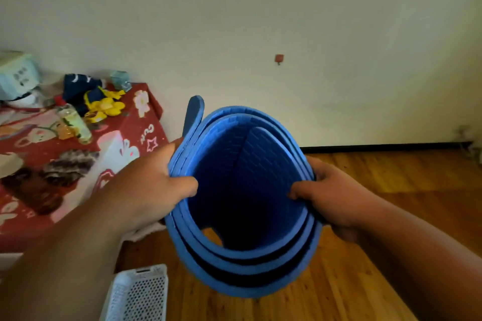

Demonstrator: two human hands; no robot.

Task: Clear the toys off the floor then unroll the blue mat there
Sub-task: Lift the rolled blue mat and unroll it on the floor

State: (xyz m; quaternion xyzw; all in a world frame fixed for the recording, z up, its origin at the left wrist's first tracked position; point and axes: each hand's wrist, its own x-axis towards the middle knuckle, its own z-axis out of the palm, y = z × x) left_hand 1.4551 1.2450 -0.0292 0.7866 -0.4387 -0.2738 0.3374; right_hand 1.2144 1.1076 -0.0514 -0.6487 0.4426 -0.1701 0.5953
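Left hand [154,185] gripped the left rim of the blue mat [242,203], thumb hooked inside the roll, fingers outside. Right hand [336,198] gripped the right rim likewise. Mat was held rolled and upright between both hands, above the wooden floor [365,255], open end toward the camera; a loose outer flap stood up at its far left. White perforated basket [138,294] sat on the floor below the left forearm. Red patterned cover [39,164] lay at left, carrying a clear bottle [74,122] and a yellow item [105,108]. Pale wall [260,21] behind.
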